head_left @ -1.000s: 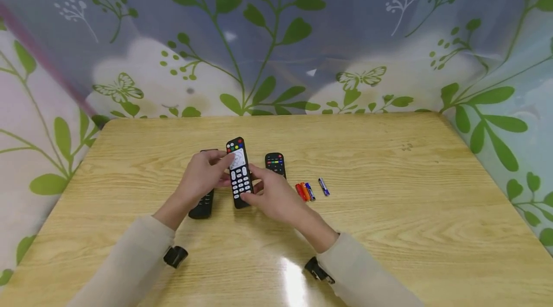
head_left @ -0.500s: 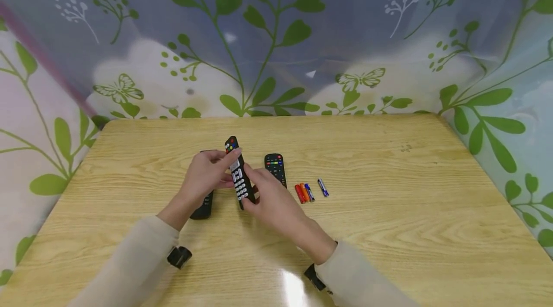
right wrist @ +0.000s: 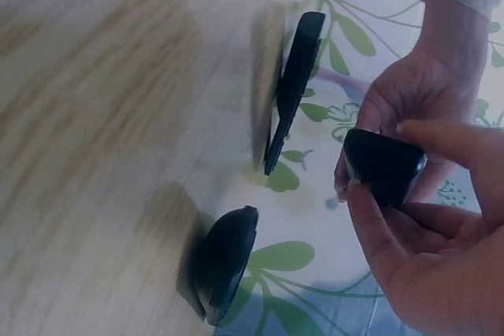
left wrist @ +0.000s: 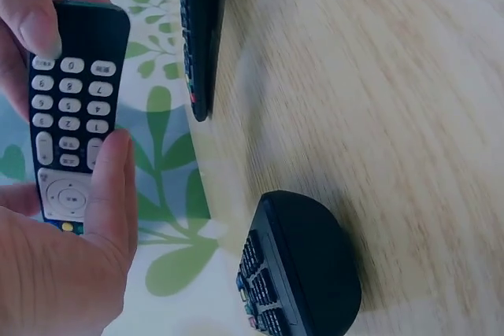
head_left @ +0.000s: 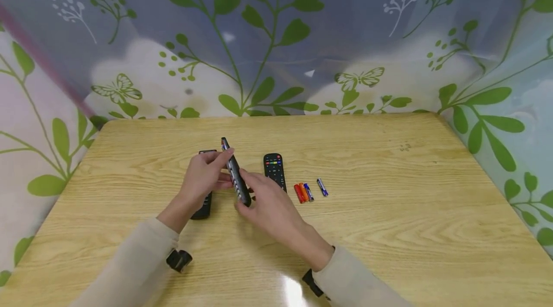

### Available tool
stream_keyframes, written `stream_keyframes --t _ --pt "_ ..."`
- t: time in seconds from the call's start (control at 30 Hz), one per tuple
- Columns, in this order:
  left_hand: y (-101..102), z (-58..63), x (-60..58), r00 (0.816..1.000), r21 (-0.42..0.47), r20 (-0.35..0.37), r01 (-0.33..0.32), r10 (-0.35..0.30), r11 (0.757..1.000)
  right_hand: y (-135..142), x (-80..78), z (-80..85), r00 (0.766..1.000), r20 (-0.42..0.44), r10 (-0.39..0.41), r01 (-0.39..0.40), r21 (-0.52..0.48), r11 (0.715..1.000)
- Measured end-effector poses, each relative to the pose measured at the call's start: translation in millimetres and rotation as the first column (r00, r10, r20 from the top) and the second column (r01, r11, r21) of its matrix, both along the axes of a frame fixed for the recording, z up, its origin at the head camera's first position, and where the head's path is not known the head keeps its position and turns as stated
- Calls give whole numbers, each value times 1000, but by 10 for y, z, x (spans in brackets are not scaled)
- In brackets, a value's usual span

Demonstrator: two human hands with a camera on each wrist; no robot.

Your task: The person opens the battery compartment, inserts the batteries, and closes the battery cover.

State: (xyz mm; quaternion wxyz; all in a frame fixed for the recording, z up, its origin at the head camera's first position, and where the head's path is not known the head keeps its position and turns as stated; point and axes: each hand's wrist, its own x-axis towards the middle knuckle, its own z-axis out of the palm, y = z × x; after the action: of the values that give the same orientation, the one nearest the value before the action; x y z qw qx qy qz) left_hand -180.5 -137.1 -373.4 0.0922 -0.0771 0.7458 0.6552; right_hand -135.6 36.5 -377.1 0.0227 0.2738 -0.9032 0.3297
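A black remote control with white keys is held above the table between both hands, turned nearly edge-on in the head view. Its key face shows in the left wrist view. My left hand pinches the upper part, thumb across the key side. The lower end is gripped by my right hand, thumb on one edge and fingers on the other. In the right wrist view the dark butt end of the remote points at the camera. The back of the remote is hidden in the head view.
A second black remote lies under my left hand, partly covered. Another remote lies behind my right hand. To its right are red and orange batteries, a blue one beside them and a blue-and-white battery apart.
The held remote has rotated about its length, from key face up to nearly edge-on, with its keys now toward the left. Both hands keep hold; the right fingers have turned with it.
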Motion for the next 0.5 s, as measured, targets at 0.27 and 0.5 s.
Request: stream_keyframes --t 0.27,0.5 --pt "-44 -2 24 1000 139 9 10 -12 990 22 23 -12 996 -64 57 -58 -19 998" --pt "-43 -20 62 999 211 -15 43 -40 976 21 52 -16 988 -149 46 -41 38 998"
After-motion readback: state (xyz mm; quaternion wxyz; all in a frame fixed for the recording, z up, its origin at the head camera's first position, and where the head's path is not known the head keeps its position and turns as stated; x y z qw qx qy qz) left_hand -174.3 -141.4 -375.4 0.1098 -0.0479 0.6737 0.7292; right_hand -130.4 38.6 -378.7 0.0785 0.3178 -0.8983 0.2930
